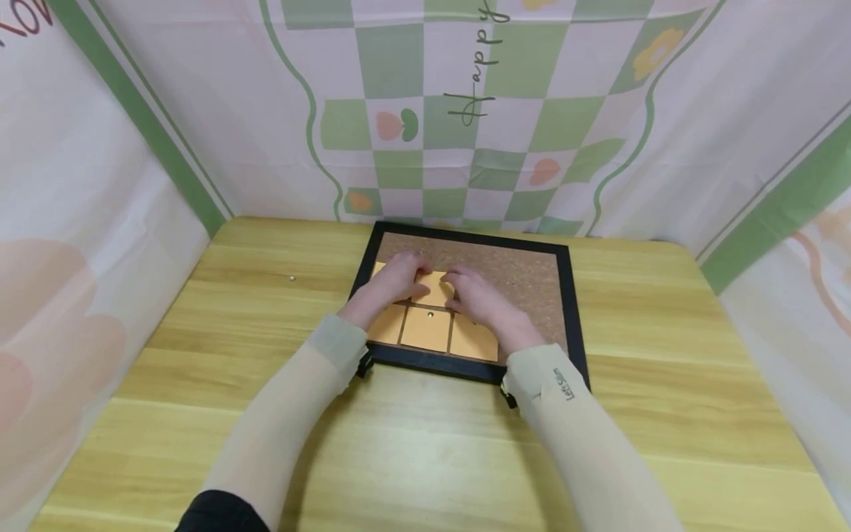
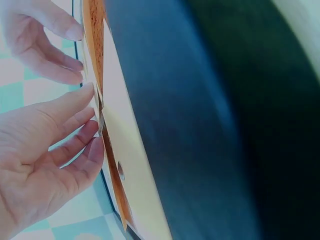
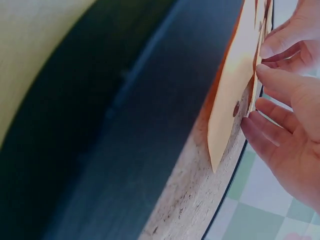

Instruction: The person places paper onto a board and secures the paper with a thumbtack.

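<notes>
A square yellow-orange paper note (image 1: 432, 289) lies against the cork board (image 1: 525, 281), above a lower row of similar notes. My left hand (image 1: 397, 277) holds it at its left side, thumb and fingers at the edge. On the opposite side my right hand (image 1: 480, 295) holds its right edge. In both wrist views the fingertips of the two hands meet the paper near each other. Directly below is a note (image 1: 425, 329) with a metallic pushpin (image 1: 431, 315) near its top. Two neighbouring notes are partly covered by my hands and wrists.
A black frame (image 1: 432, 360) surrounds the board, which lies on a wooden table (image 1: 425, 458). Black pieces (image 1: 364, 363) jut from its near edge. One tiny shiny object (image 1: 292, 278) lies left of the board. A checkered cloth (image 1: 452, 125) hangs behind.
</notes>
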{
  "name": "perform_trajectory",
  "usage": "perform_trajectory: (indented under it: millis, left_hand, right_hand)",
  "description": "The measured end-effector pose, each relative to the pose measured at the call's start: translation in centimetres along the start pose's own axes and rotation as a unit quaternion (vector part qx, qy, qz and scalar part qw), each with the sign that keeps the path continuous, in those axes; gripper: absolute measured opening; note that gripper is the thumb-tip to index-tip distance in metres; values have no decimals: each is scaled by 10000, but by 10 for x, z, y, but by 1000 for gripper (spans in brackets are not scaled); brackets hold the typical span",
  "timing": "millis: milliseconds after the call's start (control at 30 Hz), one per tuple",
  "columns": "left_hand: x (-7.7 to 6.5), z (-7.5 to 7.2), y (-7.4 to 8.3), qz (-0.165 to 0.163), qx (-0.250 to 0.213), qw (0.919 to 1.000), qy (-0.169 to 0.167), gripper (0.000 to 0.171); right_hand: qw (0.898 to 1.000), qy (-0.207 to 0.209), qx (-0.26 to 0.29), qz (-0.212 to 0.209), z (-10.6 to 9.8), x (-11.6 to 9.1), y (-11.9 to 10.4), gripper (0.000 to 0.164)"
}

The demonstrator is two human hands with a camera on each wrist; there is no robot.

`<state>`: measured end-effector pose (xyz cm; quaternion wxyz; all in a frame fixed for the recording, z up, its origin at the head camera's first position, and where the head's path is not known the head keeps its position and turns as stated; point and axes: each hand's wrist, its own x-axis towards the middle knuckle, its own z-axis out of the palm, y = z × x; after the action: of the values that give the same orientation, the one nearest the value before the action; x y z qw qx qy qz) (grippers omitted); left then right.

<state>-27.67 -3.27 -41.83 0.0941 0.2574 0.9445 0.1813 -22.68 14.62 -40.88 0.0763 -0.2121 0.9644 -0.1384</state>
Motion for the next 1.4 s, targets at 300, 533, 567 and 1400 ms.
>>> perform_trajectory:
  millis: [300,533,567,1400]
  left_hand:
    - [-2,-2,-4,196,129,9995,-192,45]
    - [-5,-2,-7,464,299,9984,-143,43]
    - [-6,-2,-7,493,308,9982,-148,42]
    - [-56,-21,-78,243,-1297,9878,830,21]
  right_hand:
    - [9999,-9,-164,-39,4,2,5,39]
    - [9998,-106,-132,88,4,3,5,41]
    - [9998,-111,-151,76,4,3,5,41]
    - [9991,-199,-283,260,6,-3,0,41]
